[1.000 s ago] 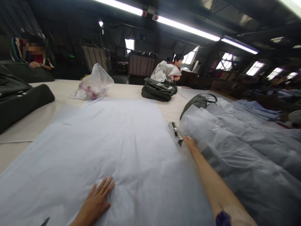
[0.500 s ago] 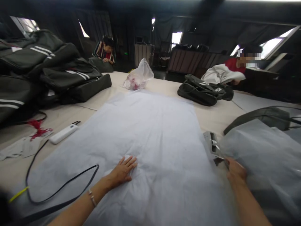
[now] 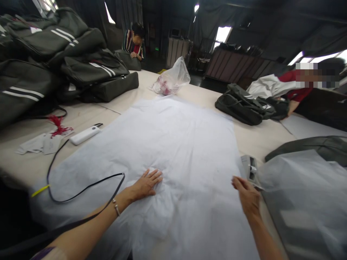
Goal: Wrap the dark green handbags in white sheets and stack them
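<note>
A large translucent white plastic bag [image 3: 176,144] lies spread flat across the table before me. My left hand [image 3: 148,183] rests palm down on it with the fingers stretched out, and the film wrinkles around them. Over the right edge of the bag is my right hand [image 3: 245,191], its fingertips pinched together. Whatever they may hold is too small or clear to make out. Just beyond that hand stands a grey device [image 3: 251,168] that looks like a tape dispenser. To its right, a dark bag [image 3: 287,224] lies under clear plastic film [image 3: 306,184].
Dark backpacks [image 3: 89,72] are piled at left. Nearby lie a white power bank [image 3: 85,135] with a black cord, and paper tags [image 3: 51,143] with red strings. A clear bag [image 3: 173,77] sits at the far edge. Two co-workers [image 3: 137,43] handle dark bags across the table.
My right hand has moved left from the grey device to above the plastic bag's edge. My left hand stays flat on the bag. The view has shifted and tilted slightly.
</note>
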A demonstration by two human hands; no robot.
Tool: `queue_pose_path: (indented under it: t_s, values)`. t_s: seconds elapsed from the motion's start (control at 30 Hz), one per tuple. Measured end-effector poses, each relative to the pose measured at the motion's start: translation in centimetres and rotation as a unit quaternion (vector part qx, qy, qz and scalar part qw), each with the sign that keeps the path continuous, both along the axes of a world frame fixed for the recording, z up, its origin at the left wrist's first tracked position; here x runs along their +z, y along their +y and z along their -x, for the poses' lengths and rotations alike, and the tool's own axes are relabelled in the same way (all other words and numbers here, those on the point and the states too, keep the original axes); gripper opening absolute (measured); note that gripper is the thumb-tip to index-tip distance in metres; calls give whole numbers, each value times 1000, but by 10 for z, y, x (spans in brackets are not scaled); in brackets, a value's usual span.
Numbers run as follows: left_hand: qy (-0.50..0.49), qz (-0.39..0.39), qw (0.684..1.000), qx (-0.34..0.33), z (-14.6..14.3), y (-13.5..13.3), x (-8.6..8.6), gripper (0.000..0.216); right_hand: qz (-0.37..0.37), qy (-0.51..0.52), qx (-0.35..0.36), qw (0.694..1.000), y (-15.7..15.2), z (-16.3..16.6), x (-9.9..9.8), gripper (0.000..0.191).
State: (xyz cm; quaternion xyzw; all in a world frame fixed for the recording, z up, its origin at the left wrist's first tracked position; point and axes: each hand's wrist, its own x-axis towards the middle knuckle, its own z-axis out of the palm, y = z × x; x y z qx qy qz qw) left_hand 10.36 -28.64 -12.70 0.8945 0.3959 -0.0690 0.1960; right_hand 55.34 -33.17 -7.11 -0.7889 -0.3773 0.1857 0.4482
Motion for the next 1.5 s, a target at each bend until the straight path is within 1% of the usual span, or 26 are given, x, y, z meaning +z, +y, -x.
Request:
queue_pose_path:
  t_s: [0.03, 0.07, 0.1, 0.13, 0.2, 0.27, 0.33, 0.43, 0.57, 0.87, 1.03, 1.13, 1.27, 1.5]
  values:
    - [-2, 1, 1000, 1, -1, 0, 1, 69, 1, 61, 93, 994, 16, 39, 8, 47]
    - [-3, 2, 1000, 2, -1, 0, 1, 69, 22, 115, 183, 976, 33, 78, 12, 45]
    - [-4, 3, 1000, 4, -1, -1, 1, 70, 47, 166, 258, 951, 48, 115, 14, 42]
    - [-4, 3, 1000, 6, -1, -1, 1, 70, 69, 209, 302, 928, 62, 147, 14, 40]
    - [-9, -1, 1000, 8, -1, -1, -1, 71, 100, 271, 347, 892, 86, 195, 6, 36]
    - [-20, -7, 1000, 6, 0, -1, -5, 72, 115, 299, 349, 881, 102, 219, -6, 35]
    - [-34, -16, 999, 2, 1, -1, -10, 72, 123, 306, 332, 884, 112, 225, -19, 37]
    - [-44, -30, 999, 7, 3, 0, -18, 76, 136, 307, 306, 891, 119, 219, -35, 40]
    - [-46, -48, 997, 29, 8, 1, -22, 84, 154, 309, 293, 892, 122, 211, -44, 39]
    - [-53, -53, 997, 22, 21, 9, -27, 87, 168, 306, 307, 885, 131, 220, -48, 36]
    - [-53, -58, 997, 14, 33, 15, -22, 91, 159, 315, 292, 889, 127, 222, -48, 36]
    - [-52, -48, 997, 18, 42, 16, -17, 90, 156, 321, 289, 888, 126, 222, -46, 35]
    - [-25, -8, 999, 32, 54, 21, -17, 86, 155, 323, 287, 888, 126, 223, -45, 36]
    - [-15, -6, 1000, 16, 63, 30, -18, 97, 150, 311, 286, 894, 124, 225, -46, 35]
